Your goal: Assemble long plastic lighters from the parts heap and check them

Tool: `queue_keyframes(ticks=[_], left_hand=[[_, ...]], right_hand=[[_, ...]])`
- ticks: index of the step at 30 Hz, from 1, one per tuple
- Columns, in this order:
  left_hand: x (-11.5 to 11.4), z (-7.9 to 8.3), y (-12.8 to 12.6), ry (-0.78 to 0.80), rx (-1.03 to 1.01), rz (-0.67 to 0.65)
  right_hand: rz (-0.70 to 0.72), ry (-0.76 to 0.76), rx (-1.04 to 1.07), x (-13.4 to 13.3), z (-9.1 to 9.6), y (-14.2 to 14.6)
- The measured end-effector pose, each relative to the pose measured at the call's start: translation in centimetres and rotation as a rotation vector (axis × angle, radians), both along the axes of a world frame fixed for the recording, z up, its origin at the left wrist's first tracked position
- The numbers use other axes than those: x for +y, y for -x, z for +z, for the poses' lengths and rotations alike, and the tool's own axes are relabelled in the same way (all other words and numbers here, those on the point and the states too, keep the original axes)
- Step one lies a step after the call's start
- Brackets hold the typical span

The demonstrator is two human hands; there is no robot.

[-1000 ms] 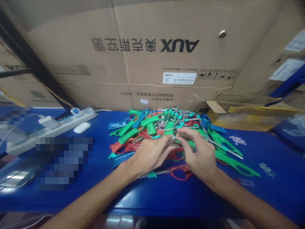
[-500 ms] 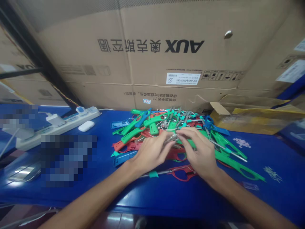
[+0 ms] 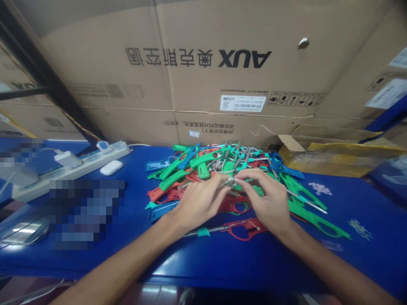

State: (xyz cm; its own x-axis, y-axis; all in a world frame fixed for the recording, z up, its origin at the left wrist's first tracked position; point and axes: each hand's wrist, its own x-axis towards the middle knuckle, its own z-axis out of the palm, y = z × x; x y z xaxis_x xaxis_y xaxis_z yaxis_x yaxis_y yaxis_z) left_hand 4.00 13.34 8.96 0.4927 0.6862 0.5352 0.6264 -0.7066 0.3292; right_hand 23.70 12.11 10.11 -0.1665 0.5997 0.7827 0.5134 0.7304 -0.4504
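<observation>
A heap of green, red and blue plastic-handled tools with thin metal shafts (image 3: 203,163) lies on the blue table (image 3: 127,212). Over its near edge, my left hand (image 3: 199,201) and my right hand (image 3: 269,201) meet fingertip to fingertip. Both pinch a small clear piece (image 3: 229,183) between them; it is too small to name. A red tool with a teal collar (image 3: 237,229) lies on the table just in front of my hands. Green tools (image 3: 313,216) stick out to the right of my right hand.
A large AUX cardboard box (image 3: 222,72) walls off the back. A white power strip (image 3: 73,167) and a small white case (image 3: 110,167) lie at the left, beside a blurred patch. An open cardboard box with yellow lining (image 3: 337,154) sits at the right.
My hands stay together at the pile's edge, with only small finger shifts around the clear piece. The view has moved slightly.
</observation>
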Motion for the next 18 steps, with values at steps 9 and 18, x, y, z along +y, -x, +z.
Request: queue_keyframes(ticks=[9,18], left_hand=[[0.05,0.16,0.13,0.067,-0.022,-0.082],[-0.26,0.24,-0.54,0.084,-0.046,-0.148]], right_hand=[[-0.016,-0.062,-0.113,0.07,-0.06,-0.23],[-0.018,-0.005,-0.057,-0.16,0.34,-0.03]])
